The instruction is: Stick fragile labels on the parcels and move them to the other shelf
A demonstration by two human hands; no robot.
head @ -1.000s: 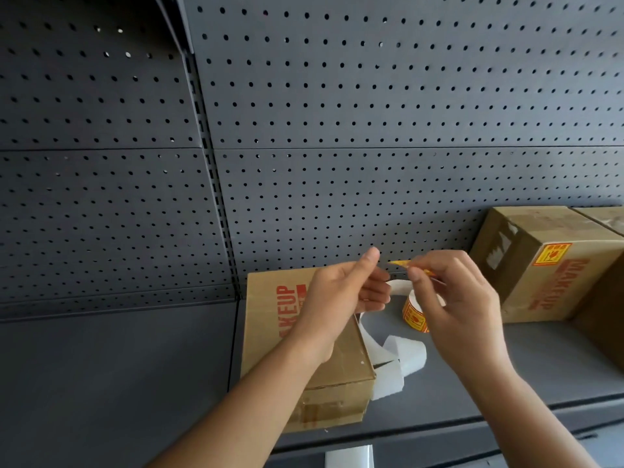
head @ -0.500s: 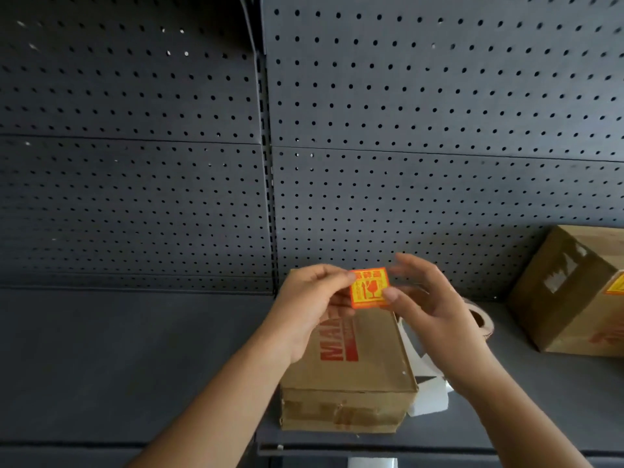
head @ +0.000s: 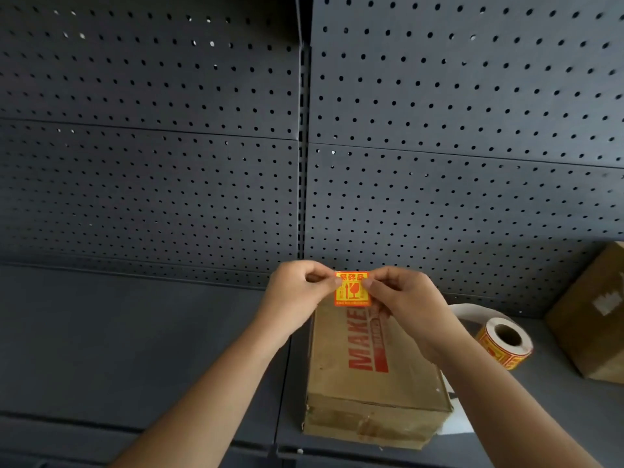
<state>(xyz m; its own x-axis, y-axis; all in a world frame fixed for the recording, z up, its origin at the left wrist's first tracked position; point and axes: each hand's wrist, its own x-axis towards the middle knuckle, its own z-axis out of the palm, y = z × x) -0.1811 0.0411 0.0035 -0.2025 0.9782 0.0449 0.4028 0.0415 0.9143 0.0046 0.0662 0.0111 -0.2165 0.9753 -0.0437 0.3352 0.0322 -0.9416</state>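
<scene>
Left hand [head: 297, 293]: fingers clamped on the left edge of the fragile label [head: 352, 290], an orange-and-yellow square held over the far end of the parcel [head: 374, 376]; right hand [head: 408, 300]: fingers pinched on the label's right edge. Label, by judgement: featherweight, limp, tacky-backed, apt to fold on itself, so best held taut by opposite edges. Parcel: stiff taped cardboard lying on the shelf [head: 135, 349], probably light, best gripped by both long sides; label roll [head: 504, 342] lies to its right.
</scene>
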